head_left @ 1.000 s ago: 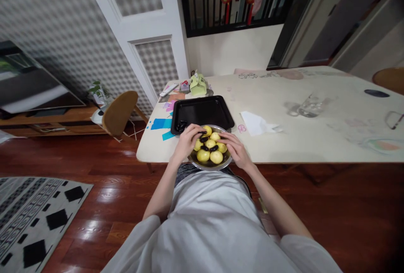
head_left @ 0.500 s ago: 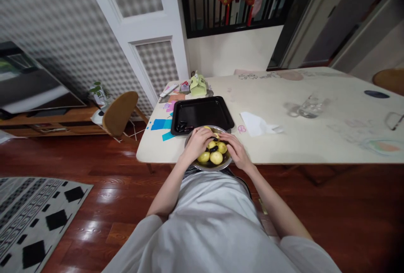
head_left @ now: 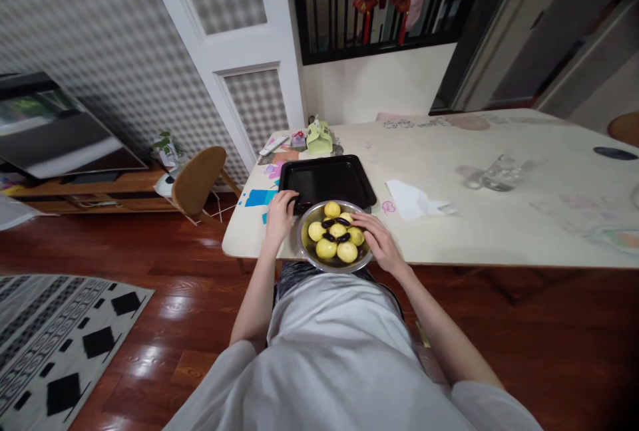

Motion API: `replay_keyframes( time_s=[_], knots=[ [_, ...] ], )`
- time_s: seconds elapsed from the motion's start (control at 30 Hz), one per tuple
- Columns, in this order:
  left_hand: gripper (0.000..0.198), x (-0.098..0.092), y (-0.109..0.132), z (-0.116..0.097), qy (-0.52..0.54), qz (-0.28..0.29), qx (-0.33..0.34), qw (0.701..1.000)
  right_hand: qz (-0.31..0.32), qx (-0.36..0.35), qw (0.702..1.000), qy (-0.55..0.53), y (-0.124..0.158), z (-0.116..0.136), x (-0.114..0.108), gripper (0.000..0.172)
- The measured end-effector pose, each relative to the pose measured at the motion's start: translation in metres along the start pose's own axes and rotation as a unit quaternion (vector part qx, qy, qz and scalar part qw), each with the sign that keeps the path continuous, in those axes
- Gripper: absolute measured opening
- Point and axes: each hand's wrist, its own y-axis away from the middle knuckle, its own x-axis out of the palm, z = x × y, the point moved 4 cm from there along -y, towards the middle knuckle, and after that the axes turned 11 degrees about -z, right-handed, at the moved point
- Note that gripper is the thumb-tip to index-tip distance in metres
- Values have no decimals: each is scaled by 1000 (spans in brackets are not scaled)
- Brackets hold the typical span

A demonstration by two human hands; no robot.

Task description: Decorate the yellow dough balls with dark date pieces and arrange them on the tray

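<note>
A round metal bowl point(head_left: 303, 248) holds several yellow, round, lemon-like fruits point(head_left: 347, 253), with a few shiny black, elongated pieces point(head_left: 343, 238) lying among them. The bowl is at the table's front edge, close against my body. My left hand point(head_left: 280, 213) is over the near left corner of a black rectangular tray point(head_left: 329, 175), fingers bent and apart beside dark pieces point(head_left: 301, 207) that lie there, partly hidden. My right hand point(head_left: 377, 238) rests across the bowl's right rim, fingers stretched out over the fruits nearest it.
Across the pale table point(head_left: 439, 238) lie a folded white paper point(head_left: 407, 199), a clear glass point(head_left: 499, 175) and a dark oval item point(head_left: 615, 153). A green box point(head_left: 319, 137) and a white remote point(head_left: 274, 145) are behind the tray. A wooden chair point(head_left: 202, 181) stands left.
My left hand has left the bowl and moved left to the tray's near corner, uncovering the fruits and black pieces. My right hand stays at the bowl's right rim.
</note>
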Motion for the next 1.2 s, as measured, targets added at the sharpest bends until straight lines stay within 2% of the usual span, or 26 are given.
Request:
replay_keyframes(
  time_s=[0.1, 0.17, 0.4, 0.6, 0.83, 0.97, 1.1, 1.2],
  knots=[
    [23, 9, 4, 27, -29, 44, -23, 998, -5, -3, 1000, 0, 0, 0, 0, 37],
    [23, 18, 7, 34, -35, 76, -19, 996, -6, -5, 1000, -2, 0, -1, 0, 36],
    [29, 47, 1, 25, -62, 171, -13, 983, -1, -6, 1000, 0, 0, 0, 0, 37],
    [29, 52, -5, 23, -49, 189, -5, 981, -4, -7, 1000, 2, 0, 1, 0, 37],
    [27, 45, -6, 14, 40, 156, 18, 987, -3, -6, 1000, 1, 0, 1, 0, 37],
    [21, 33, -7, 4, 57, 83, 3, 995, -6, -6, 1000, 2, 1, 0, 0, 37],
    [16, 11, -3, -18, 81, -20, -9, 996, -5, -3, 1000, 4, 0, 1, 1, 39],
    [14, -2, 2, -45, 114, -45, -5, 992, -9, 0, 1000, 1, -1, 2, 0, 39]
  ],
)
